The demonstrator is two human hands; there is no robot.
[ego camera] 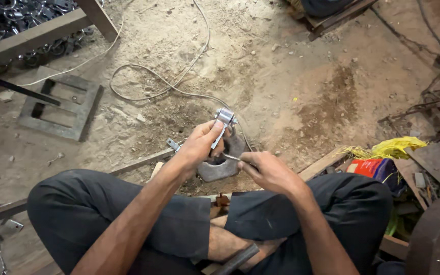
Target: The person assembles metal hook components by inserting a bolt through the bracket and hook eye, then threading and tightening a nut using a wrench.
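Left hand (202,145) closed around a small shiny metal clamp (223,121), thumb and fingers wrapped on its lower strip, its rounded top sticking up above the knuckles. Clamp held upright, just over a thick grey metal block (220,165) that sits on the dirt floor (291,76) between the knees. Left forearm stretched forward from the lower left, crossing over the dark trouser leg (77,214), wrist slightly bent down.

Right hand (268,170) curled tight, fingers pinched on a thin metal rod (232,158) whose tip points left toward the base of the clamp; whether touching it, cannot tell. Right forearm angled in from the lower right, hand knuckles up, just beside the left hand and the block.

Seated cross-legged, bare foot (230,244) showing between the legs. A white cable (179,76) looping across the floor past the block. A flat square metal frame (59,104) lying well apart to the upper left, a wooden beam (31,38) above it with a heap of metal rings (6,15) behind. Red packet (370,167) and yellow string (393,147) near the right knee.
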